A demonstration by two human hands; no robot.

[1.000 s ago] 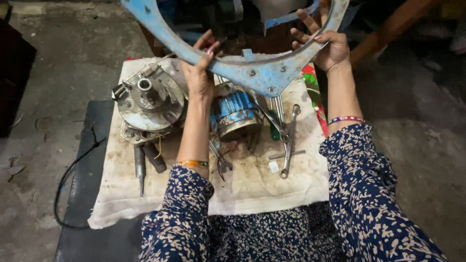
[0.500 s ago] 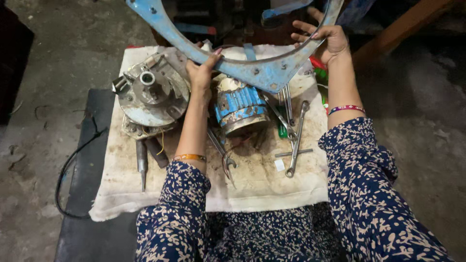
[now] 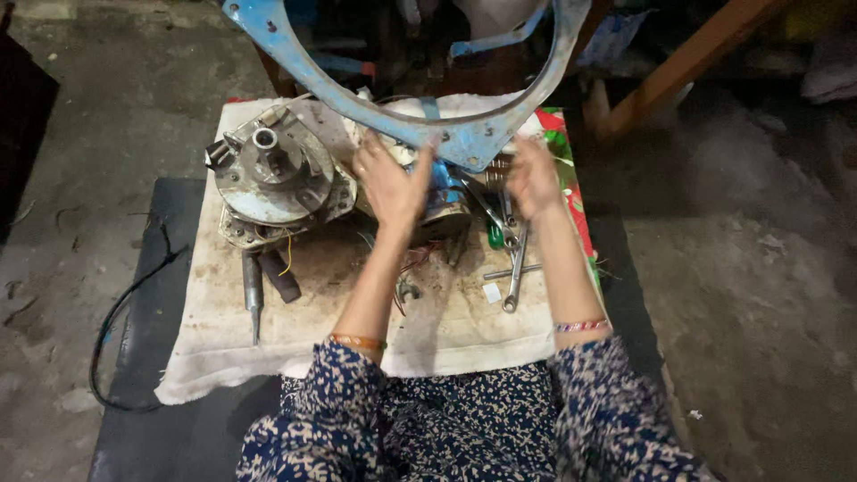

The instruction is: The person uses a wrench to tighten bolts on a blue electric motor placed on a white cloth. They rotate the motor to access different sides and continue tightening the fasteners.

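Cloth point(image 3: 295, 344), off-white, stained and rectangular, is serving as the tray of the scene, lying over a dark mat point(image 3: 147, 268) on the concrete floor point(image 3: 759, 295) and carrying every loose part. On the cloth, to the outer side of the left hand point(image 3: 390, 183), a round grey metal motor housing with a central shaft stub point(image 3: 270, 177) is resting; nearer the person from it are lying a short steel punch point(image 3: 253, 290) and a dark cylindrical piece point(image 3: 280, 277). Between the two hands a blue-banded motor winding point(image 3: 446, 201) is sitting, partly covered by the left palm. Just below the right hand point(image 3: 533, 177) are lying a steel combination spanner point(image 3: 516, 272) and a green-handled screwdriver point(image 3: 494, 234). A curved blue painted metal frame point(image 3: 464, 138) is arching just beyond the fingertips of both hands. The left hand is spread open, fingers up against the lower edge of the frame, gripping nothing. The right hand is likewise open and blurred, close beside the frame; whether it is touching cannot be told.
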